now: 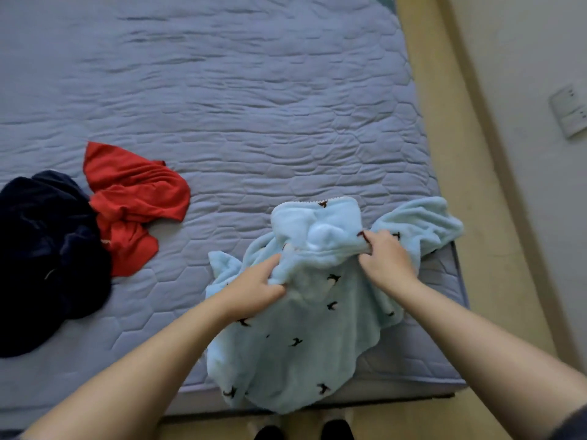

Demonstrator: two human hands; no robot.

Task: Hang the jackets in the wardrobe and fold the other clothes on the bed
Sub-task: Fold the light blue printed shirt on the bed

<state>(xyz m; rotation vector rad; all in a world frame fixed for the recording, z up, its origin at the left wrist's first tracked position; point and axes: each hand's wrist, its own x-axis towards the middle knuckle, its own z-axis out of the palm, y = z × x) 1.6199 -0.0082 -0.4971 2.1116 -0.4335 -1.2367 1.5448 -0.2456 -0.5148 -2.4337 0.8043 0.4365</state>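
Bed (254, 106) has a grey-blue quilted cover, wrinkled, filling most of the head view. Red garment (133, 201) lies crumpled on the left side, touching a dark navy garment (47, 258) bunched at the left edge. Both are well apart from the hands, nothing between them and the work area. Wooden floor strip runs along the bed's right side, wall beyond it with a socket plate (570, 111). Dark shoes (298, 431) show at the bottom edge, just below the mattress.

Light blue fleece top (301, 328) with small dark bird marks sits at the near right corner of the bed, lower hem hanging over the near edge, one sleeve spread toward the right edge. Left hand (257, 287) has fingers curled into the fabric at the left shoulder area, gripping a fold. Right hand (386, 255) has fingers curled, pinching fabric just beside the collar. Both hands are on the top, apart, collar region bunched between them
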